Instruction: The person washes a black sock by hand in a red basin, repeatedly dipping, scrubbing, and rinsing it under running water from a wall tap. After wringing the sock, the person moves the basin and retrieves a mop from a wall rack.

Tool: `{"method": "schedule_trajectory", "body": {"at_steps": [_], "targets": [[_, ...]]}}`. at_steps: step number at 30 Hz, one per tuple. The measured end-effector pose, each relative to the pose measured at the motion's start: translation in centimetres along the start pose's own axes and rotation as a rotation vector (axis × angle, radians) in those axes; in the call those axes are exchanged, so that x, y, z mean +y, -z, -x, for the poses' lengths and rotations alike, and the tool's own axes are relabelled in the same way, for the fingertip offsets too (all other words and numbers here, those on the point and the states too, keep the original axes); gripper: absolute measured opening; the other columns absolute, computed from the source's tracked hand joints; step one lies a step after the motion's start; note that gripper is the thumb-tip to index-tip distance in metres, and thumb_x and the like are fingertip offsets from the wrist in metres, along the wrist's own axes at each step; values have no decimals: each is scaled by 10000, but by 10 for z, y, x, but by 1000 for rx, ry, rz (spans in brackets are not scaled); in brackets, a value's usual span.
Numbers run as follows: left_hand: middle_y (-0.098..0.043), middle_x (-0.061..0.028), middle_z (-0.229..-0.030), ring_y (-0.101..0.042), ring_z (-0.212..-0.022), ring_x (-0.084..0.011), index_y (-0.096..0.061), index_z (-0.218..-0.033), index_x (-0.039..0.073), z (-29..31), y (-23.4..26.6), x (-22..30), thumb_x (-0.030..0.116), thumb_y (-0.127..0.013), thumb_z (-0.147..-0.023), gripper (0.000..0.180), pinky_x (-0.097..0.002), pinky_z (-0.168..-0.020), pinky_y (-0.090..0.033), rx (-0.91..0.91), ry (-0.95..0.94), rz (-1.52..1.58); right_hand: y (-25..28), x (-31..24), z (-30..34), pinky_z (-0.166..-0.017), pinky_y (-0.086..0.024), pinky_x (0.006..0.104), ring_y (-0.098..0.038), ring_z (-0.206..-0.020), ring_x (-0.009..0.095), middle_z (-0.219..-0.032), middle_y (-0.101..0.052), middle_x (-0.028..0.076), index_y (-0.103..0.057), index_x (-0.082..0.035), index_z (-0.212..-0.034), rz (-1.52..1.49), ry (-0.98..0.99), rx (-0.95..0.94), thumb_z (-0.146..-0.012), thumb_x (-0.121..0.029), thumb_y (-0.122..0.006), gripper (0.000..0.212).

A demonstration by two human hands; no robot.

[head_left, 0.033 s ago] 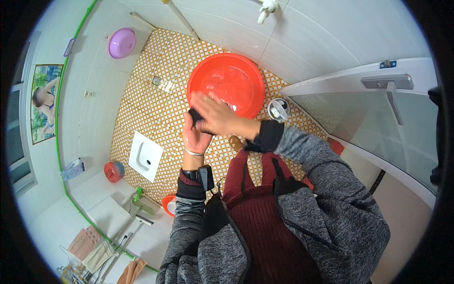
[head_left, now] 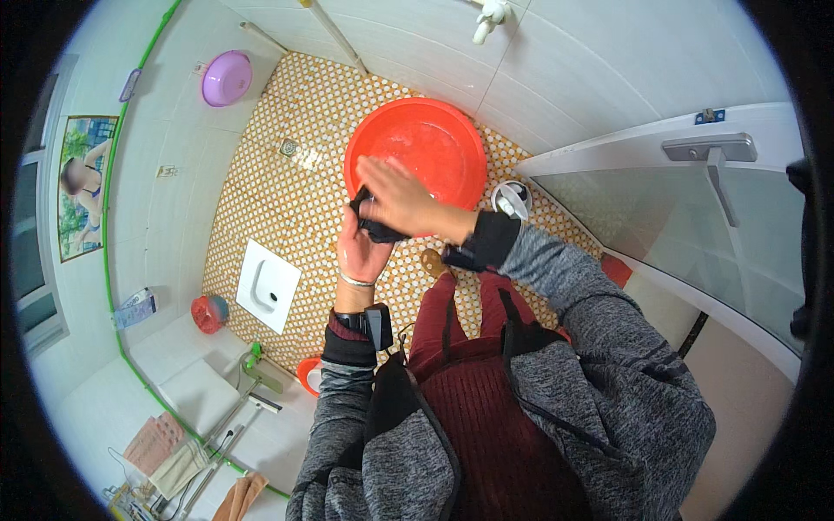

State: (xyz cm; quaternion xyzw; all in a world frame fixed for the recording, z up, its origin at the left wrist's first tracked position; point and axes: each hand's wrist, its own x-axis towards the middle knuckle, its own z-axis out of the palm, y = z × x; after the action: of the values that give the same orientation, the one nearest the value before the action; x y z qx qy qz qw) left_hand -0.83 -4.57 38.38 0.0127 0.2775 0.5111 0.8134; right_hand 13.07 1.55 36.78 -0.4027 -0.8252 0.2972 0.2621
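A wet-looking piece of black cloth (head_left: 382, 231) lies between my two hands, above the near edge of a large red basin (head_left: 460, 169). My left hand (head_left: 365, 253) is palm up under the cloth and holds it, thumb raised at its left side. Over the top comes my right hand (head_left: 401, 201), its fingers stretched out flat and a little blurred; the palm's contact with the cloth is partly hidden. Some water shows in the basin on the tiled floor. What kind of garment or rag the cloth is cannot be made out.
To the basin's right stands a small white bucket (head_left: 511, 201) with things inside, near the open door (head_left: 647, 187). A squat toilet (head_left: 269, 286) is set in the floor at left. A tap (head_left: 492, 17) juts from the far wall; a purple basin (head_left: 227, 80) hangs at left.
My right hand has shifted slightly forward and to the right. More of the black cloth now shows, spreading out to the right beneath it. My left hand has barely moved.
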Motion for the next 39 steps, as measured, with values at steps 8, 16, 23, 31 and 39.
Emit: {"method": "schedule_trajectory", "body": {"at_steps": [8, 16, 23, 31, 39], "targets": [[-523, -108, -1286, -507, -1177, -260, -396, -1361, 67, 21, -24, 32, 420, -399, -959, 534, -413, -1003, -390, -116, -12, -228, 12, 13, -22, -730, -472, 293, -594, -826, 128, -866, -667, 59, -669, -15, -983, -1120, -414, -425, -936, -412, -498, 435], [-624, -89, -989, -625, -877, -221, -554, -1077, -7, 13, -2, 44, 153, -529, -931, 218, -346, -795, -516, 405, -307, -567, 15, 14, -19, -646, -474, 257, -608, -742, 119, -765, -642, 39, -622, -24, -813, -1105, -392, -1, -706, -34, -749, 166], [-616, -32, -850, -602, -671, -167, -574, -997, 61, -9, -17, 33, 224, -501, -934, 189, -289, -604, -503, 493, -241, -400, 3, -49, -29, -584, -450, 293, -600, -710, 130, -725, -585, 36, -536, -33, -835, -1022, -160, 10, -736, -147, -742, 255], [-617, 10, -807, -571, -646, -138, -571, -930, 169, -36, -18, 23, 512, -491, -888, 355, -272, -469, -415, 593, -95, -517, 32, -70, -48, -574, -470, 466, -625, -680, 357, -711, -625, 183, -638, -65, -717, -43, -347, 391, -820, -300, -516, 284], [-599, 16, -738, -567, -606, -148, -544, -864, 147, -44, -13, 17, 461, -464, -914, 327, -321, -449, -422, 439, -130, -408, 27, -59, -46, -589, -486, 466, -628, -675, 350, -672, -617, 167, -625, -108, -723, 8, -288, 273, -801, -258, -527, 195]]}}
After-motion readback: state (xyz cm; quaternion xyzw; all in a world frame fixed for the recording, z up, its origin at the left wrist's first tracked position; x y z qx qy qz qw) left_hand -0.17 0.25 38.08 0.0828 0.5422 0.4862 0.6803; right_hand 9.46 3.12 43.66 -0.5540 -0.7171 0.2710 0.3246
